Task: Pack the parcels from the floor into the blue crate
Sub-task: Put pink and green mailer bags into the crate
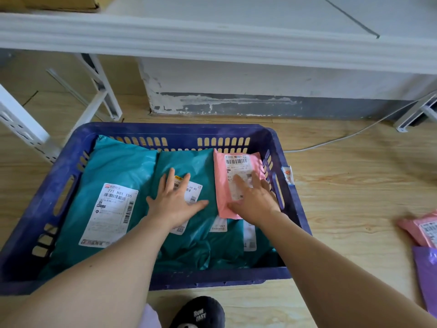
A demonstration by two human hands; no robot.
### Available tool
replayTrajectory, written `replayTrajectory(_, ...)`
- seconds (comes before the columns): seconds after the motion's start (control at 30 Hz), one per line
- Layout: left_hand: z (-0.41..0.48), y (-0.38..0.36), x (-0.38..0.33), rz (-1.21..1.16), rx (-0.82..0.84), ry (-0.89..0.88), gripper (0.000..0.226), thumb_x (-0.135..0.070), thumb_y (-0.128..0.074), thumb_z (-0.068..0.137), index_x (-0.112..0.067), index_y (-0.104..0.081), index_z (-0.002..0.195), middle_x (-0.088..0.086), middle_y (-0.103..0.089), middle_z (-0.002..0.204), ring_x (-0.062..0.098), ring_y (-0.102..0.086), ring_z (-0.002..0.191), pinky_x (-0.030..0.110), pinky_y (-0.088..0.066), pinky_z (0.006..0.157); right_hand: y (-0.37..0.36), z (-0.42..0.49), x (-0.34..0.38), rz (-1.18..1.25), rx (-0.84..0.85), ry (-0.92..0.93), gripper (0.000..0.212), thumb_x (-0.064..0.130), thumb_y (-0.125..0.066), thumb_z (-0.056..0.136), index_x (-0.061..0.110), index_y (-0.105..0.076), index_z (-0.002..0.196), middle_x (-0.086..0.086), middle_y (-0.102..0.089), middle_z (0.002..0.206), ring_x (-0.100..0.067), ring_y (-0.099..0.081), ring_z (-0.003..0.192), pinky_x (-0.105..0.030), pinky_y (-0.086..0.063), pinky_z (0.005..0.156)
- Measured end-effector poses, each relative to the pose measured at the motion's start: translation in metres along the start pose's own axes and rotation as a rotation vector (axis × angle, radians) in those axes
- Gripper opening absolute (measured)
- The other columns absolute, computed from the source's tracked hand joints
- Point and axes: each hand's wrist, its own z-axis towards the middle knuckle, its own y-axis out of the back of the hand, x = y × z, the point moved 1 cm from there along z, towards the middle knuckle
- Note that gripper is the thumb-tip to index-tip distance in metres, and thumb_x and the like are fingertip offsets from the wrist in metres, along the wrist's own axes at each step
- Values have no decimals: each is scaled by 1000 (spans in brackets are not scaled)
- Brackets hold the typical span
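Middle teal parcel: label partly under left hand. Crated pink parcel: label's lower half under right hand. Floor pink parcel, purple parcel: cut by right edge. Fine print unreadable.

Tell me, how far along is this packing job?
Done: teal parcels lie in the blue crate. In hand: the left hand presses one flat, the right hand rests on a pink parcel beside it. Left: a second pink parcel and a purple parcel wait on the floor.
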Motion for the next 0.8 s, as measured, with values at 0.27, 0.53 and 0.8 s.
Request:
replayTrajectory(0.27, -16, 4, 20, 128, -10, -218, 97, -72, -51, 77, -39, 4, 149, -7, 28, 155, 12, 28, 142, 52, 3, 116, 6, 0, 10, -117, 27, 38, 87, 63, -53, 80, 42, -3, 148, -4, 10, 159, -36, 9, 146, -55, -15, 117)
replayTrajectory(0.53, -27, 8, 12, 502, 261, -339, 122, -75, -65, 60, -38, 10, 149, -5, 34, 152, 18, 38, 137, 61, 14, 109, 15, -6, 17, -337, 226, 90, 103, 36, -73, 79, 42, 4, 148, -10, 20, 157, -37, 3, 146, -55, -35, 108)
replayTrajectory(0.8, -17, -5, 1, 526, 149, -259, 126, -74, -68, 57, -38, 11, 148, -4, 29, 155, 23, 33, 140, 69, 7, 106, 3, -1, 8, -261, 11, 106, 86, 5, -56, 86, 40, -6, 147, -8, 7, 158, -35, -8, 144, -50, -37, 107)
